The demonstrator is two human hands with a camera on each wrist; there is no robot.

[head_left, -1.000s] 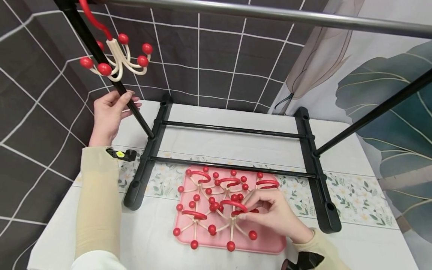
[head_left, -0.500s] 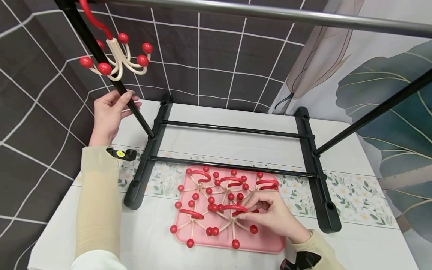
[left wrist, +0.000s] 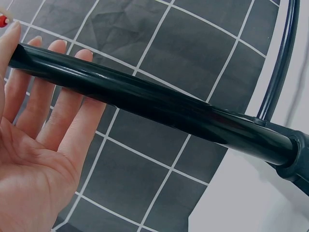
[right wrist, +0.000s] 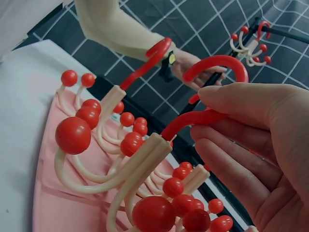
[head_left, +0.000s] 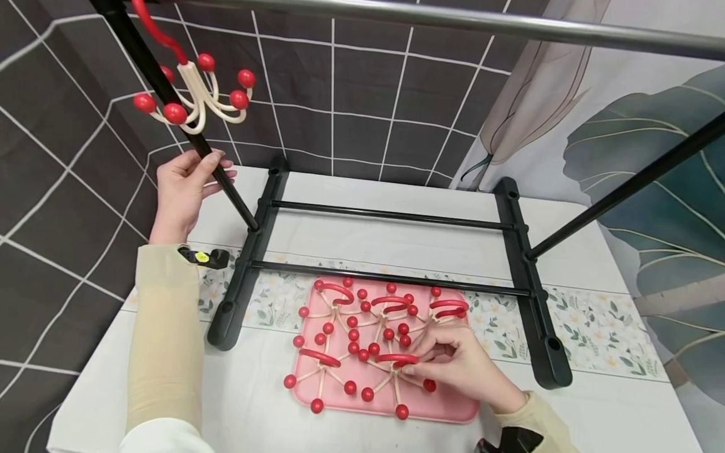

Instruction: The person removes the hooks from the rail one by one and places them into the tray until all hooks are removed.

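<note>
My left hand [head_left: 178,198] holds the slanting black pole [left wrist: 159,104] of a rack, thumb on one side and fingers behind it. Low at the front, my right hand [head_left: 464,362] pinches the red hook top of a hanging hook [right wrist: 145,154] between thumb and fingers. This one has cream arms spreading from a stem, each tipped with a red ball. It stands over the pink tray [head_left: 444,408], where several others like it sit, one hanging hook [head_left: 320,360] just to its left. Another hanging hook [head_left: 198,94] dangles at the upper left.
A silver rail [head_left: 453,22] crosses the top of the head view. The rack's black base [head_left: 521,283] stands on the white table [head_left: 238,396], its front crossbar [head_left: 391,277] running just behind the tray. Dark tiled cloth [head_left: 368,88] and a curtain [head_left: 538,107] close the back.
The held hook has shifted slightly right and down, its arms turning. The hook beside it moved a little left between the first two frames. My left hand stays on the pole.
</note>
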